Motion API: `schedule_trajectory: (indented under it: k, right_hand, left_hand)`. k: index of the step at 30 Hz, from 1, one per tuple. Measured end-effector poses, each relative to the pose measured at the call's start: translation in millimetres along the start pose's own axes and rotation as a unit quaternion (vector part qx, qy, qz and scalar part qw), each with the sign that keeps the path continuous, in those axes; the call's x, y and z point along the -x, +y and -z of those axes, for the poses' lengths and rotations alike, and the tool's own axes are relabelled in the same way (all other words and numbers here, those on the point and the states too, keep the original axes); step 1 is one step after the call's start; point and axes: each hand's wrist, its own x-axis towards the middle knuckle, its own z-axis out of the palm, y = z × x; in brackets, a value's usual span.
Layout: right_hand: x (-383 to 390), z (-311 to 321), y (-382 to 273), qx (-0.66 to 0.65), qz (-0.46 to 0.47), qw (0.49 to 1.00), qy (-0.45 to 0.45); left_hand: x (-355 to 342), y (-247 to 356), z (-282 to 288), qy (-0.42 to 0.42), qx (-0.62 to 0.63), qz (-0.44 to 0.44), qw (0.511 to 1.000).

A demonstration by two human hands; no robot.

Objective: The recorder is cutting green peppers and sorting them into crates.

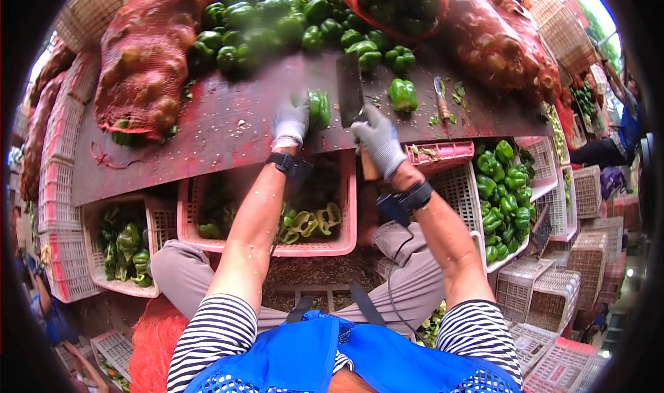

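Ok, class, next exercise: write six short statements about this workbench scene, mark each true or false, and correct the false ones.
1. The right grip holds a cleaver. True.
2. The left grip is ungloved. False: it wears a pale glove.
3. A green pepper sits between the left grip and the cleaver's blade. True.
4. The small knife lies to the left of the cleaver. False: it lies on the table to the cleaver's right.
5. Cut pepper pieces show in the pink crate at the table's near edge. True.
6. The mesh sack on the table's left side is blue. False: it is red.
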Motion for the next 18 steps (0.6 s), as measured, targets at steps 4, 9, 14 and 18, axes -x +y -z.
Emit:
schedule_trajectory:
  k: [4, 9, 14, 18]
  right_hand:
    - [48, -56, 0, -0.022, -0.081, 0.996, -0.017]
    - [58, -69, -5, 0.114, -0.061, 0.992, -0.014]
    - [41, -65, -20, 0.108, -0.064, 0.991, -0.044]
    - [4, -64, -36, 0.163, -0.067, 0.979, -0.098]
  left_hand:
    - [15, -23, 21, -0.014, -0.02, 0.014, 1.0]
    - [42, -23, 28, 0.024, -0.085, -0.057, 0.994]
    - [33, -24, 43, -0.009, -0.077, -0.061, 0.995]
    - [25, -29, 47, -0.016, -0.035, -0.046, 0.998]
